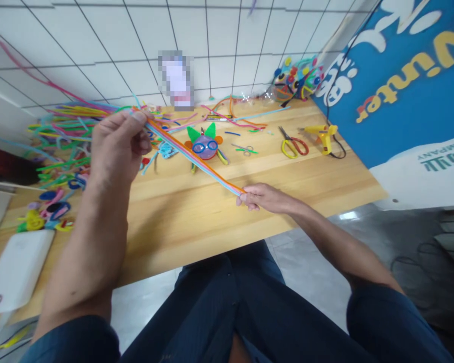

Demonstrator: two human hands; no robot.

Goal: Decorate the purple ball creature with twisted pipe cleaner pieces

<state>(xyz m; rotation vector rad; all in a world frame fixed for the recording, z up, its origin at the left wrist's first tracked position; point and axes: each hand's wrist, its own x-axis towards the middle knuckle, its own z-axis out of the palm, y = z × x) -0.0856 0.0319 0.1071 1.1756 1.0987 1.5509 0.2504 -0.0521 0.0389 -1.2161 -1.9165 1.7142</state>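
A bundle of pipe cleaners (196, 159) in orange, pink, purple and light blue stretches slantwise above the wooden table. My left hand (123, 136) pinches its upper end, raised at the left. At the lower right end, my right hand (261, 196) has its fingers closed round the same bundle. The strands lie side by side, fairly straight. Behind the bundle stands a small purple figure (208, 146) with blue glasses, green pointed leaf shapes on top and orange round pieces at its sides.
Loose pipe cleaners (68, 121) pile up at the left. Scissors (294, 143) and a yellow glue gun (321, 136) lie at the right of the table (219, 222). A white power bank (18, 272) sits front left. A bag of colourful pieces (298, 80) leans at the back.
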